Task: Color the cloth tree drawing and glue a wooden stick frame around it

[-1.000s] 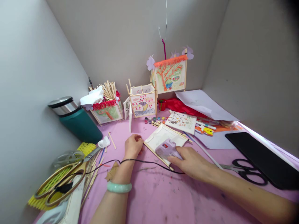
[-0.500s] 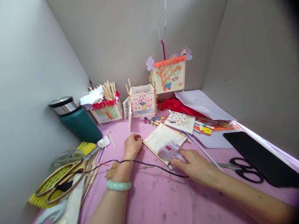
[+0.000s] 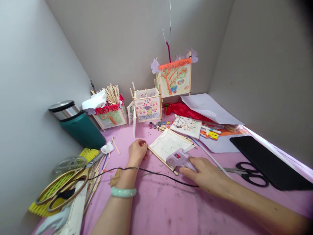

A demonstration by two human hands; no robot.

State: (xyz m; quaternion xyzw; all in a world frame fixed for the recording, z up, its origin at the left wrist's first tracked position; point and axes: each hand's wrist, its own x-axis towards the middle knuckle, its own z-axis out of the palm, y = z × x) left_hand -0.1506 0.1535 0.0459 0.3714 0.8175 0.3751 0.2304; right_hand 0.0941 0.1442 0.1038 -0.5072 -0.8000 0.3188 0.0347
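A white panel framed with thin wooden sticks [image 3: 166, 143] lies at a slant on the table in front of me. The fingers of my left hand [image 3: 137, 152] are closed at its left corner, pinching the end of the frame; the fingertips are partly hidden. My right hand [image 3: 204, 173] is wrapped round a lavender glue gun [image 3: 179, 159], held over the panel's near edge. Its nozzle is hard to make out. A black cord [image 3: 156, 173] runs from below the right hand leftward across my left wrist.
Stick-framed boxes with drawings [image 3: 147, 109] stand at the back, beside paint pots [image 3: 159, 124] and a painted panel [image 3: 187, 126]. A teal bottle [image 3: 80, 129] and gold-handled scissors [image 3: 69, 182] are on the left. Black-handled scissors [image 3: 253, 176] and a black slab [image 3: 269, 163] lie right.
The glue gun and my right hand have shifted slightly right and towards me over the panel. My left hand stays at the corner. The whole view has shifted a little.
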